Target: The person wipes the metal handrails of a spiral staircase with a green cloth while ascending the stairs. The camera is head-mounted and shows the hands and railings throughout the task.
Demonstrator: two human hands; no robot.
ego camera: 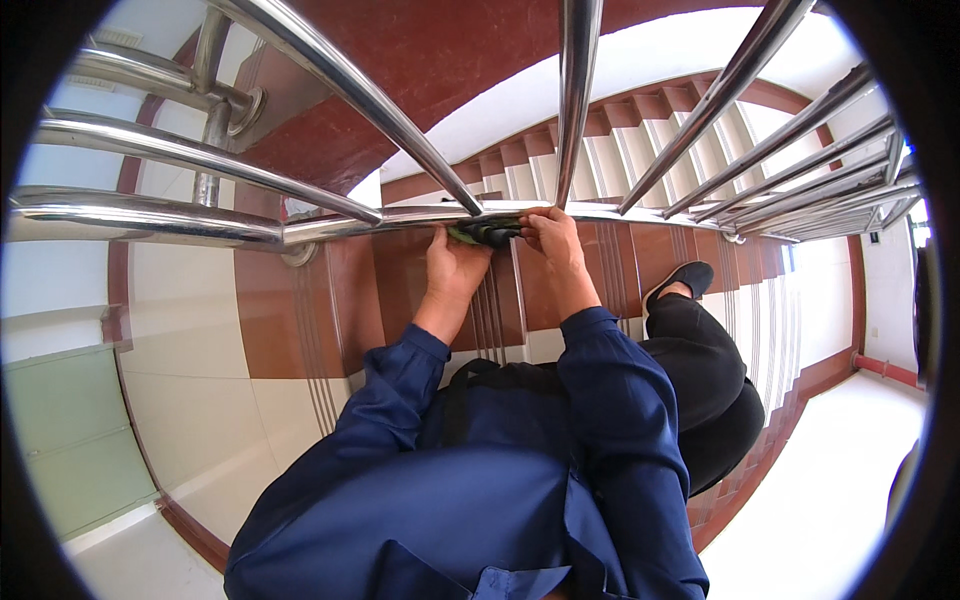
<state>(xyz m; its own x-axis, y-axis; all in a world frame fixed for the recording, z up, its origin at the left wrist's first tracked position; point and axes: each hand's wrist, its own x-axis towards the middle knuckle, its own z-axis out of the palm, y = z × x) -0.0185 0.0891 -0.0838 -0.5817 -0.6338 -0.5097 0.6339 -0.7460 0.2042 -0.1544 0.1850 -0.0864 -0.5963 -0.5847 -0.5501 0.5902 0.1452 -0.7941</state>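
Observation:
A crumpled dark cloth with green parts (491, 232) is pressed against the lower rail (420, 215) of a stainless-steel stair railing. My left hand (457, 264) grips the cloth from the left, its thumb up beside the rail. On the other side, my right hand (556, 238) pinches the cloth's right end, its fingers at the rail near the foot of an upright bar (576, 112). The fingertips of both hands are partly hidden by the cloth and the rail.
Brown-and-cream tiled steps (480, 300) run below my arms, and my shoe (679, 281) rests on one at the right. Beyond the bars another flight (622, 157) is visible. A landing (187, 405) spreads at the left, by a pale green panel (79, 435).

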